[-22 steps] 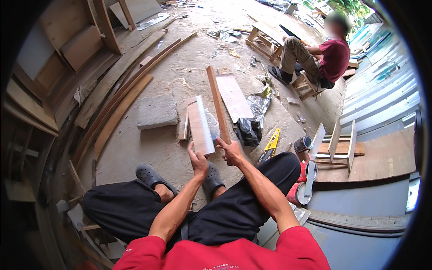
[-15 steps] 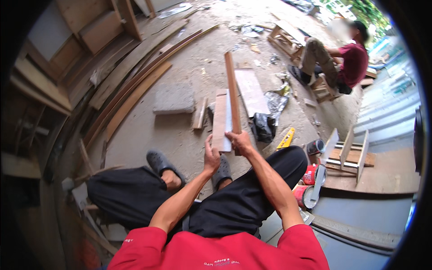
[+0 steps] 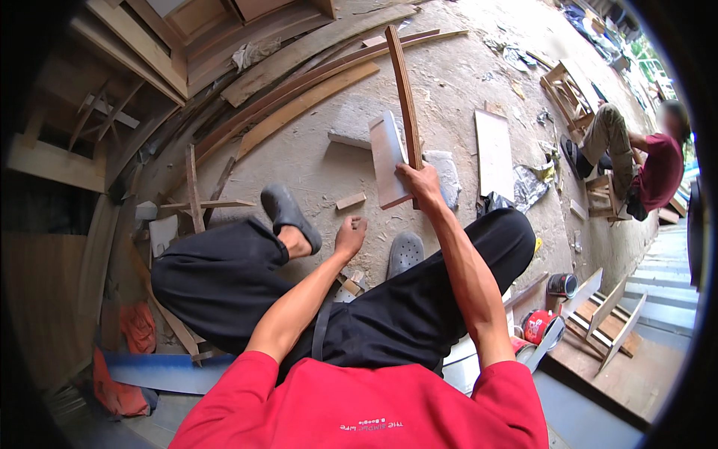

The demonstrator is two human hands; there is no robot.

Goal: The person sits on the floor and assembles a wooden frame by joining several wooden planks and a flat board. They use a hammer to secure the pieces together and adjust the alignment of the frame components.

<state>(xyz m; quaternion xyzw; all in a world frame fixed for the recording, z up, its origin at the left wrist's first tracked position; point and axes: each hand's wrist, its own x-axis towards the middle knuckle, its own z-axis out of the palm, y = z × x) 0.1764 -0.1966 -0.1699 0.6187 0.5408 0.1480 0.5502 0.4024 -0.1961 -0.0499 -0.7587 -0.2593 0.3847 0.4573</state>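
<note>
My right hand (image 3: 420, 184) grips a long brown wooden strip (image 3: 404, 97) together with a pale flat board (image 3: 388, 161). The strip stands out away from me, and the board lies along its left side. Apart from both, my left hand (image 3: 350, 236) hangs between my knees with curled fingers; what they hold, if anything, is too small to make out. A short wooden block (image 3: 351, 200) lies on the ground just beyond that hand.
Long planks (image 3: 307, 97) lie at the far left near wooden cabinet frames. A hand saw (image 3: 170, 372) is at lower left. Paint cans (image 3: 540, 327) and a slatted wooden piece (image 3: 609, 322) stand at right. Another person (image 3: 636, 153) sits at far right.
My left hand has let go of the board and drawn back toward me. My right hand now holds both board and strip. The view has swung left.
</note>
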